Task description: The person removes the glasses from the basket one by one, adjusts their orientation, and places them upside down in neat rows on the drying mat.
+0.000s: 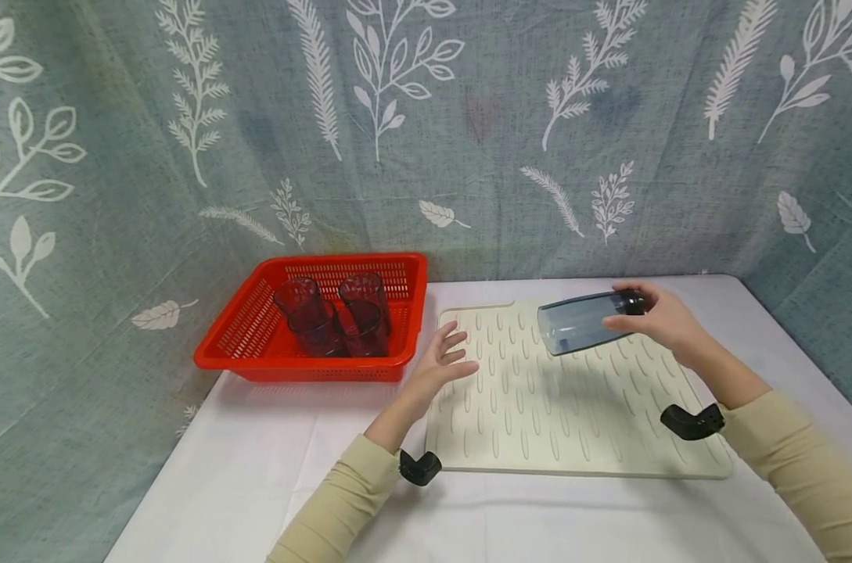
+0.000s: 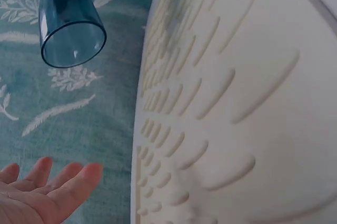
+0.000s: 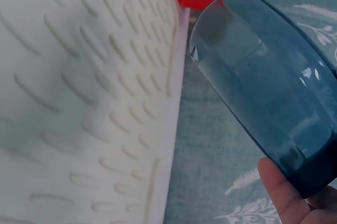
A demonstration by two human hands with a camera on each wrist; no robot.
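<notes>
One glass, blue, held nearly on its side in the air above the mat, mouth toward the left hand. I see it gripped near the base by the right hand, thumb on the near side, fingers on the far. Left hand: nothing in it, fingers spread, near the mat's left edge and well apart from the glass. Risks, as I judge them from my remote seat: a slip, since the hold is at the base end only and the long smooth wall is unsupported; a knock of the rim on the mat, should the mouth drop; a topple, if the glass is set down crooked on the ridges. The free hand is too far off, I reckon, to catch a quick fall. Containers: one basket, red, slotted, left of the mat on the table, holding what I count as four glasses, grouped close, darkened against the red; I cannot tell whether all touch. The held glass shows nothing inside.
</notes>
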